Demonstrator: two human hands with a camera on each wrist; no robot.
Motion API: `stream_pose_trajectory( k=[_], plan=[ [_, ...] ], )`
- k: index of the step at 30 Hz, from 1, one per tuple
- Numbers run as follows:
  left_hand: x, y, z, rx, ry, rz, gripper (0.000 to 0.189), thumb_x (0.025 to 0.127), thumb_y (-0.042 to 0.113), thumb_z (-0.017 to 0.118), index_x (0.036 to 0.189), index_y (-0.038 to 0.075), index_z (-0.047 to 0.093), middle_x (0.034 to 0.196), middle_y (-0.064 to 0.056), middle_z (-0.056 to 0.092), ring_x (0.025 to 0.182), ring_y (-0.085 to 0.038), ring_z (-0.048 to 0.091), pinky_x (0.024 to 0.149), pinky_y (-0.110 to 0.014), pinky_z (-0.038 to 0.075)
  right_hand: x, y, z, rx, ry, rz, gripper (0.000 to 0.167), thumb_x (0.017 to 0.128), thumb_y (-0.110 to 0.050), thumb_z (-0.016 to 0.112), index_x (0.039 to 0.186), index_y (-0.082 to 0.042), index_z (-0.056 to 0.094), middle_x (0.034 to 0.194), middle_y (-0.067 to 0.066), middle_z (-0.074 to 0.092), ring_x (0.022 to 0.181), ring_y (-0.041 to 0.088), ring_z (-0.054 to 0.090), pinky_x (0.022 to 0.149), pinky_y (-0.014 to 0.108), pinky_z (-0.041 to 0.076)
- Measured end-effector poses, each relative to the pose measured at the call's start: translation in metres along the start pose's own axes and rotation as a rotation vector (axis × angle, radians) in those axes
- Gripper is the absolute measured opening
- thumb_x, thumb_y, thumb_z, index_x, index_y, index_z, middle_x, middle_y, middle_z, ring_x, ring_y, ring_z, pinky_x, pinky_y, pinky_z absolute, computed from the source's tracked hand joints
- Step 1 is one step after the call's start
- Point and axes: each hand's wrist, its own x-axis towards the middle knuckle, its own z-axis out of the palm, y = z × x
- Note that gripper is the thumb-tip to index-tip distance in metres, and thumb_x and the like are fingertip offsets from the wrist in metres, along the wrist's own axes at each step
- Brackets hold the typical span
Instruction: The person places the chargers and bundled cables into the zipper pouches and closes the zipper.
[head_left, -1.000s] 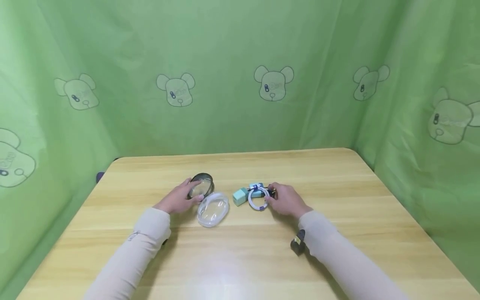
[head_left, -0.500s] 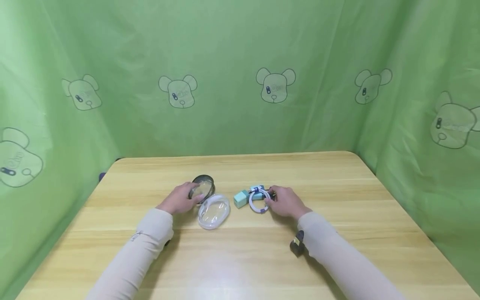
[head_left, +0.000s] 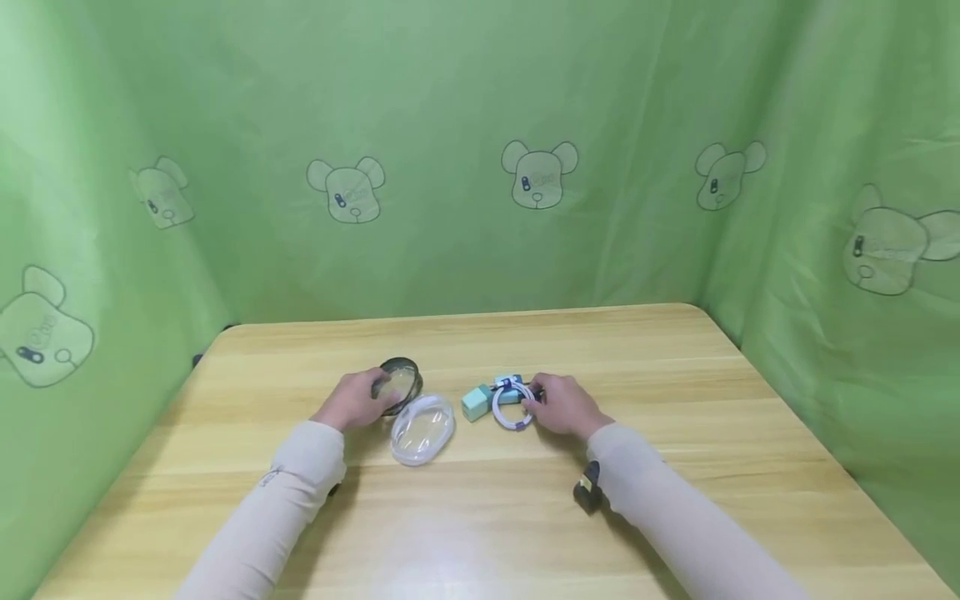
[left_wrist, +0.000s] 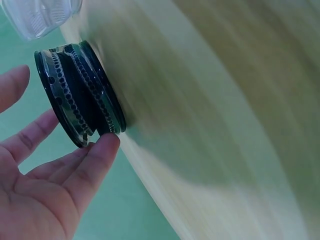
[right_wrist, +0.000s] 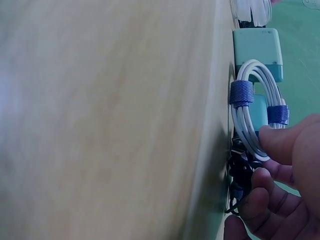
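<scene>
My left hand [head_left: 352, 402] rests at the near left side of a round black zip case [head_left: 399, 383] with a see-through top. In the left wrist view the fingers touch the black case [left_wrist: 82, 92] and the thumb stays apart from it. Just in front lies a clear case [head_left: 422, 433] with a whitish rim. My right hand [head_left: 566, 404] pinches a coiled white cable [head_left: 501, 417] between thumb and fingers; blue straps [right_wrist: 242, 93] bind it. Beside the coil are a mint charger [head_left: 476, 402] and a second teal block [head_left: 508, 382], partly hidden. Black cable [right_wrist: 242, 172] bunches near my fingers.
Everything lies on a light wooden table [head_left: 465, 533]. Green curtains [head_left: 442, 100] printed with bear heads surround its back and sides. A dark wrist device [head_left: 587, 489] hangs below the right sleeve.
The head view shifts slightly. Both hands and the things beside them stay almost where they were.
</scene>
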Motion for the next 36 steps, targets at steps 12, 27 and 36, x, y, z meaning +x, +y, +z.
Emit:
stream_pose_trajectory(
  k=[12, 27, 36],
  plan=[
    [0.0020, 0.0006, 0.0016, 0.014, 0.019, -0.030, 0.048, 0.092, 0.029, 0.066, 0.128, 0.000, 0.056, 0.130, -0.027, 0.055, 0.123, -0.044, 0.048, 0.105, -0.055, 0.039, -0.0001, -0.0011, 0.0021, 0.024, 0.014, -0.001, 0.016, 0.089, -0.022, 0.069, 0.086, -0.009, 0.060, 0.066, 0.001, 0.054, 0.057, 0.016, 0.047, 0.053, 0.028, 0.042],
    [0.0079, 0.0021, -0.0014, -0.054, 0.036, -0.062, 0.046, 0.085, 0.020, 0.075, 0.119, -0.003, 0.056, 0.113, -0.023, 0.057, 0.103, -0.036, 0.054, 0.093, -0.050, 0.048, -0.0001, -0.0007, -0.0005, 0.187, 0.017, 0.066, 0.013, 0.091, -0.015, 0.066, 0.096, -0.004, 0.062, 0.070, 0.003, 0.059, 0.054, 0.017, 0.054, 0.048, 0.030, 0.050],
    [0.0093, -0.0019, -0.0036, -0.138, 0.086, -0.104, 0.046, 0.086, 0.010, 0.072, 0.123, -0.004, 0.050, 0.119, -0.028, 0.055, 0.111, -0.040, 0.052, 0.098, -0.051, 0.046, 0.0009, -0.0024, -0.0033, 0.185, 0.021, 0.045, 0.011, 0.091, -0.014, 0.065, 0.095, -0.004, 0.061, 0.073, 0.004, 0.059, 0.059, 0.018, 0.054, 0.052, 0.029, 0.050]
  ],
)
